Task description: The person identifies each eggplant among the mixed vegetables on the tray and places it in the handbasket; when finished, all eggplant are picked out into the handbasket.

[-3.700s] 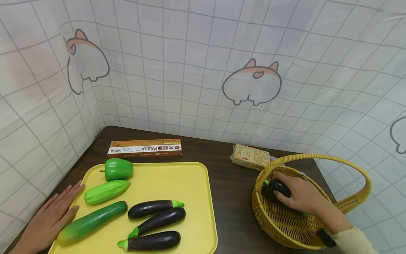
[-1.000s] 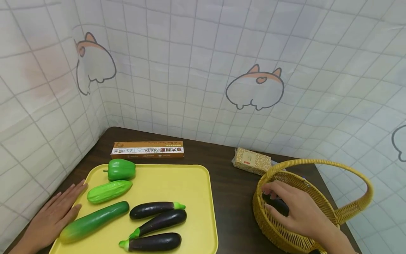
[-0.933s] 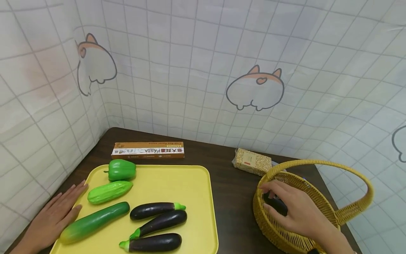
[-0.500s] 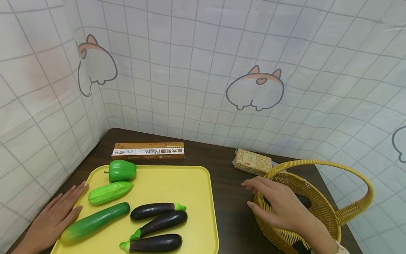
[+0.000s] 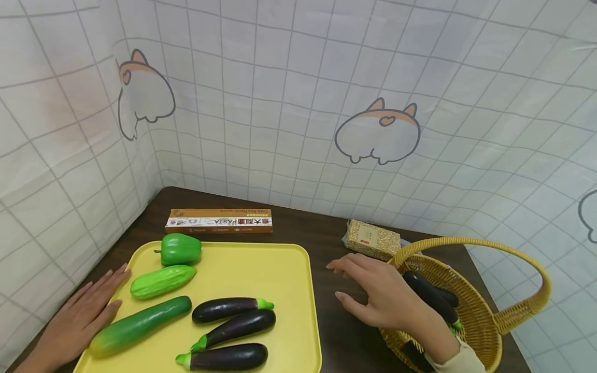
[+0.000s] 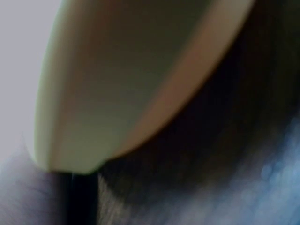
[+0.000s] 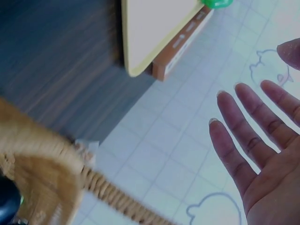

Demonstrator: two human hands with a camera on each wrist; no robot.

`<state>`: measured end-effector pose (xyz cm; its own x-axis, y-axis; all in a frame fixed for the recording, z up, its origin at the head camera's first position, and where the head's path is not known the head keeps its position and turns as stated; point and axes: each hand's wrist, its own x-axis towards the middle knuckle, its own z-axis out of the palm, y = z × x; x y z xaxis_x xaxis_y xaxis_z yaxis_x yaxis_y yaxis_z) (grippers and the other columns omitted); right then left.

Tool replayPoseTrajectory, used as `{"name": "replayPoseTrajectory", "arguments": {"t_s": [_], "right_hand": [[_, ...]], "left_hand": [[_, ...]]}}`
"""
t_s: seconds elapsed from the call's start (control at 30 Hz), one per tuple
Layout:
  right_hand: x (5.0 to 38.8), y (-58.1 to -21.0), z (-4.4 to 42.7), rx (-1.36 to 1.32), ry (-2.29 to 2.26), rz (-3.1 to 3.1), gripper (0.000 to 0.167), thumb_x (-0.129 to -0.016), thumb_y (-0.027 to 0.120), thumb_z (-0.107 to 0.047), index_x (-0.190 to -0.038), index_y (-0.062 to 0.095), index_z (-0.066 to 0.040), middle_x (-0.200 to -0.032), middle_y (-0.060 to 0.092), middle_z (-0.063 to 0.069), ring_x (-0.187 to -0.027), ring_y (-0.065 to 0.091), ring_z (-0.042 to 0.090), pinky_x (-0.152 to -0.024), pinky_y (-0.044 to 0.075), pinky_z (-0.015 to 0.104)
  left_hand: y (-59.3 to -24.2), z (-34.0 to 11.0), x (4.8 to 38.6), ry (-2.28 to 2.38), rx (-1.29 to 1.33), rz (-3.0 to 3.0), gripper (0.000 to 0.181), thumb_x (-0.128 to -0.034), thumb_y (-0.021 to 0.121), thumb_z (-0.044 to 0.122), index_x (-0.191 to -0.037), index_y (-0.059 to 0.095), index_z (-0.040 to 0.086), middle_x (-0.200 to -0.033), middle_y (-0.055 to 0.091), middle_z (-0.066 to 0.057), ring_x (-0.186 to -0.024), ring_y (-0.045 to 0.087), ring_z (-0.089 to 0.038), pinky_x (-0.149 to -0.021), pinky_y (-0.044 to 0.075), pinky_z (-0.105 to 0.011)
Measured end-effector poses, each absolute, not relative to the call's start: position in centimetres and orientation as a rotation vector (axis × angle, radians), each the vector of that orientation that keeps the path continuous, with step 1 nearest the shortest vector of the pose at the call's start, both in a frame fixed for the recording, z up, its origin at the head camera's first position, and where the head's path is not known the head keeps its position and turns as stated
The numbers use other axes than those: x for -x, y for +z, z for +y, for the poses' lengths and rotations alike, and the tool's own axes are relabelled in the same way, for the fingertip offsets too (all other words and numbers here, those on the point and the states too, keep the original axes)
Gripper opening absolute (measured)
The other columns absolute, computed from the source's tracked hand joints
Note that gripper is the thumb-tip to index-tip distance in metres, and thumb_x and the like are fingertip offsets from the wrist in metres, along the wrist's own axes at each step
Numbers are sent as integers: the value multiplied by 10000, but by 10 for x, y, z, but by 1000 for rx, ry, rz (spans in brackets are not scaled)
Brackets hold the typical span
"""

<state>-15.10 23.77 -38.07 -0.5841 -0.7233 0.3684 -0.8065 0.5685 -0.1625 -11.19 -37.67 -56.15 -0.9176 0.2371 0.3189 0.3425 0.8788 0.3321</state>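
Observation:
My right hand [image 5: 382, 295] hovers over the dark table between the tray and the wicker basket [image 5: 480, 331], with nothing in it. The right wrist view shows its fingers [image 7: 229, 110] extended and apart. Inside the basket lie dark eggplants [image 5: 431, 298], partly hidden by my forearm. Flat along the left rim of the yellow tray [image 5: 256, 264] rests my left hand [image 5: 76, 324], close to a long green squash [image 5: 140, 324]. Also on the tray are a green bell pepper [image 5: 181, 249], a light green gourd [image 5: 163, 281] and three eggplants [image 5: 233, 309].
Behind the tray stands a pasta box [image 5: 219, 221]. A vacuum-packed bag of grain [image 5: 370, 239] lies beside the basket's far left side. The basket's tall handle [image 5: 508, 251] arches over it. A white checked curtain [image 5: 280, 103] encloses the table. Left wrist view is badly blurred.
My right hand has let go of an eggplant inside the basket and moved left, out over the table. The left hand stays in place. The head view has shifted slightly.

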Motion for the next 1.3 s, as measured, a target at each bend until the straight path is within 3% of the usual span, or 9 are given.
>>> {"name": "replayPoseTrajectory", "arguments": {"t_s": [0.2,0.37,0.73,1.3], "right_hand": [[159,-390,212,-1323,509,-2518,419,-966,744,-300,-1368,641,-246,-1171,644,-123,-948,639,37,-740,581,335],[163,-396,188,-1374,529,-2516,422,-951,738,-296,-1359,650,-229,-1160,648,-112,-920,622,24,-715,563,308],[171,-408,147,-1470,545,-2563,440,-987,695,-334,-1400,624,-200,-1218,665,-66,-1020,664,79,-774,567,291],[185,-427,92,-1545,516,-2579,424,-989,660,-358,-1389,648,-216,-1239,660,-86,-1044,642,36,-789,519,209]], "left_hand": [[-560,-377,112,-552,452,-2777,670,-1121,568,258,-1710,252,216,-1738,228,13,-1568,33,-40,-1210,-94,-211],[-559,-377,111,-568,432,-2785,671,-1119,573,278,-1709,257,233,-1737,236,20,-1553,23,2,-1201,-94,-192],[-561,-378,112,-602,451,-2789,666,-1125,559,255,-1712,245,225,-1738,232,-1,-1565,39,-39,-1229,-106,-272],[-560,-379,111,-570,459,-2774,676,-1117,574,243,-1710,251,217,-1740,225,13,-1566,35,-33,-1215,-92,-222]]}}
